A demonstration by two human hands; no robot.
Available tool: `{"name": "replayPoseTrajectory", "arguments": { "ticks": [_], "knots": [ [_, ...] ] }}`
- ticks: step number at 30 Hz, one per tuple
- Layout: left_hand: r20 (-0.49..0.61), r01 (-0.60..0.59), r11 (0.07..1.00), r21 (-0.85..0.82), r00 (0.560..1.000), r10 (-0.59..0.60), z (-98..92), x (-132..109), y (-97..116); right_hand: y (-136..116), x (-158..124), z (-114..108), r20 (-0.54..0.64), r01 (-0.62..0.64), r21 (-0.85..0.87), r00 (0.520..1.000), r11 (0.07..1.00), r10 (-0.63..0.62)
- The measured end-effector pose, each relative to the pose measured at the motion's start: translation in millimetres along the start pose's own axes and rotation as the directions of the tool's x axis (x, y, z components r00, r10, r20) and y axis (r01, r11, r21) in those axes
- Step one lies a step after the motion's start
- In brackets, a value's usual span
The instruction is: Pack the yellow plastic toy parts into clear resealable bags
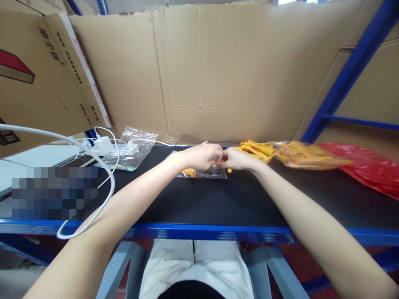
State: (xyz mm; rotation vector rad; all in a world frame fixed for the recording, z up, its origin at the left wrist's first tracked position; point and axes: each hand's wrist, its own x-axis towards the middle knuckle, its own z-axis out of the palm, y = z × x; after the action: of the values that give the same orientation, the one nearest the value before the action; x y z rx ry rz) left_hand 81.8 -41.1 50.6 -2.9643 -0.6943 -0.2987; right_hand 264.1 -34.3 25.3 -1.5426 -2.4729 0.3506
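My left hand and my right hand meet at the middle back of the black table top. Both have their fingers curled and pinched on a small clear plastic bag that lies flat under them with orange pieces inside. A loose heap of orange plastic pieces lies just right of my right hand. Further right, a clear bag full of the same orange pieces rests on the table.
A red plastic bag lies at the far right. A stack of empty clear bags, a white charger and a white cable sit at left. Cardboard sheets wall the back. A blue shelf post stands at right.
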Motion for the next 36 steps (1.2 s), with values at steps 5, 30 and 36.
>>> {"name": "replayPoseTrajectory", "arguments": {
  "ticks": [5, 30, 36],
  "knots": [
    [-0.191, 0.358, 0.929, -0.091, 0.909, -0.370, 15.1, -16, -42, -2, 6, 10, -0.109, -0.107, 0.010, 0.988, 0.994, 0.107],
    [0.251, 0.698, 0.690, -0.191, 0.715, -0.653, 72.4, -58, -97, 6, 17, 30, -0.288, -0.193, -0.132, 0.946, 0.972, 0.149],
    [0.289, 0.675, 0.708, -0.209, 0.734, -0.615, 71.0, -61, -101, 6, 17, 30, -0.278, -0.228, -0.080, 0.940, 0.970, 0.198]
  ]
}}
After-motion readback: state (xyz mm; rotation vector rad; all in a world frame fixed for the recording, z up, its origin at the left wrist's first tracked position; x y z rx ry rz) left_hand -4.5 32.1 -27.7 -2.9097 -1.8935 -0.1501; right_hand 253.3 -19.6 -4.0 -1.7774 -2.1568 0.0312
